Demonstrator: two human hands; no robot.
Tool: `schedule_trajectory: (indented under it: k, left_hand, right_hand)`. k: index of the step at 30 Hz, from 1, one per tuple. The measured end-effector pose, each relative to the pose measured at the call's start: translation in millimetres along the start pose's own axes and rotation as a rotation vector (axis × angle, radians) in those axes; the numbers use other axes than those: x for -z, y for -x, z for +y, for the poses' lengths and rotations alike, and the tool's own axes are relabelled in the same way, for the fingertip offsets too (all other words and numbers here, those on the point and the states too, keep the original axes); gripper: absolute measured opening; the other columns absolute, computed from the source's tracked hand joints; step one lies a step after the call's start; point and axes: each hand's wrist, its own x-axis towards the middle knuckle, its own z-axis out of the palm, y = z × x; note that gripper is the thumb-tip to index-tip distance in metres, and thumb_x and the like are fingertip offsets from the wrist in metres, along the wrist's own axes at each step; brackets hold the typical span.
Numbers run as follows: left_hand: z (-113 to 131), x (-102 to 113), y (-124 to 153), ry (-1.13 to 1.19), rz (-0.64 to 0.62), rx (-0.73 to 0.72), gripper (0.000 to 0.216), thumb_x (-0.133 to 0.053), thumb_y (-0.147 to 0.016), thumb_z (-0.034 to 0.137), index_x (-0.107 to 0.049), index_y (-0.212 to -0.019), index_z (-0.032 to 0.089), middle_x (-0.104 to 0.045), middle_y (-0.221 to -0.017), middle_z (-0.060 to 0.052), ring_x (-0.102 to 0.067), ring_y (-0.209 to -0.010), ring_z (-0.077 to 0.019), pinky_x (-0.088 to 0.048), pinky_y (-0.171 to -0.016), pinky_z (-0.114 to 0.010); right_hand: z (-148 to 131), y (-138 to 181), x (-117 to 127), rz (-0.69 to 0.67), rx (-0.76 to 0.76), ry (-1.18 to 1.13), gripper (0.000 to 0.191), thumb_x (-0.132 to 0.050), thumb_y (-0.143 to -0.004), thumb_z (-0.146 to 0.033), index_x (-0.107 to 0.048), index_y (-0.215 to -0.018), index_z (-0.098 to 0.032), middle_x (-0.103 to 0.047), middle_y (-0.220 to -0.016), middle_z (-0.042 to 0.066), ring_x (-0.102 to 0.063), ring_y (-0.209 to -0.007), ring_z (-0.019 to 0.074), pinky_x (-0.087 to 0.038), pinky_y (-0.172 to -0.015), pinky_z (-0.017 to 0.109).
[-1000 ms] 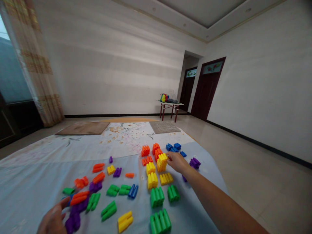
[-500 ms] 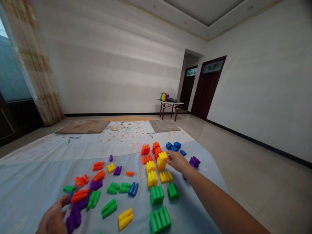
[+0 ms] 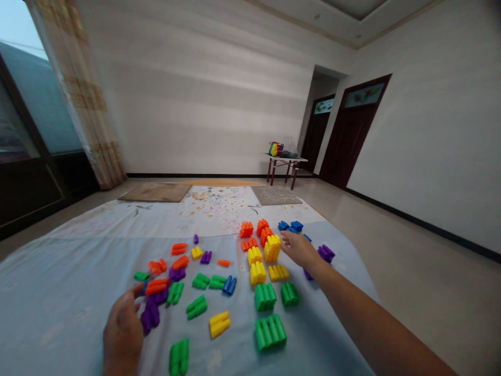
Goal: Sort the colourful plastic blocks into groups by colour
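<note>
Both hands are low over the pale blue sheet (image 3: 58, 292) spread on the floor. The right hand (image 3: 300, 248) reaches out on a long arm towards the sheet's far right corner. Its fingers are stretched and loosely spread, with the tips against the side of the stack of yellow ribbed plastic blocks (image 3: 272, 247) — touching it, not wrapped round it. The left hand (image 3: 123, 326) sits by the sheet's near edge, back to the camera, fingers curled under. Its thumb meets the long orange ribbed block (image 3: 155, 286), and the loose purple ribbed blocks (image 3: 151, 316) lie just beside the knuckles. Whether it grips anything I cannot tell.

Towards the right edge the pieces lie grouped by colour, ridges lined up. The yellow stack is in the middle, the orange cluster (image 3: 246, 229) is just behind it, and the blue cluster (image 3: 291, 226) is at the far edge. The purple cluster (image 3: 326, 253) lies by the right edge, and the green groups (image 3: 270, 331) are nearest. Such tidy rows look deliberately set. Towards the left, mixed colours lie apart at all angles — a scatter that looks dropped rather than arranged, and the left hand rests at its near end.
</note>
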Motion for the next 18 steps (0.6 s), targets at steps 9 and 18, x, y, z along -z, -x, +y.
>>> schedule_trajectory:
  k: [9,18]
  left_hand:
    - [0,0,3,0.127,-0.028,0.013,0.048,-0.032,-0.079,0.045,-0.060,-0.102,0.014,-0.059,-0.114,-0.013,-0.057,-0.101,-0.0259,-0.044,-0.094,-0.048]
    - [-2,2,6,0.194,0.061,0.038,0.051,-0.031,-0.080,0.052,-0.059,-0.103,0.015,-0.060,-0.112,-0.012,-0.059,-0.095,-0.0236,-0.047,-0.089,-0.046]
  right_hand:
    - [-107,47,-17,-0.218,0.367,-0.178,0.034,-0.053,-0.085,-0.032,-0.063,-0.116,-0.020,-0.068,-0.109,0.008,-0.063,-0.098,0.0207,-0.046,-0.088,0.031]
    - [-161,0,-72,-0.273,0.468,-0.173,0.041,-0.058,-0.081,-0.030,-0.060,-0.120,-0.016,-0.062,-0.120,0.011,-0.055,-0.112,0.0230,-0.040,-0.098,0.032]
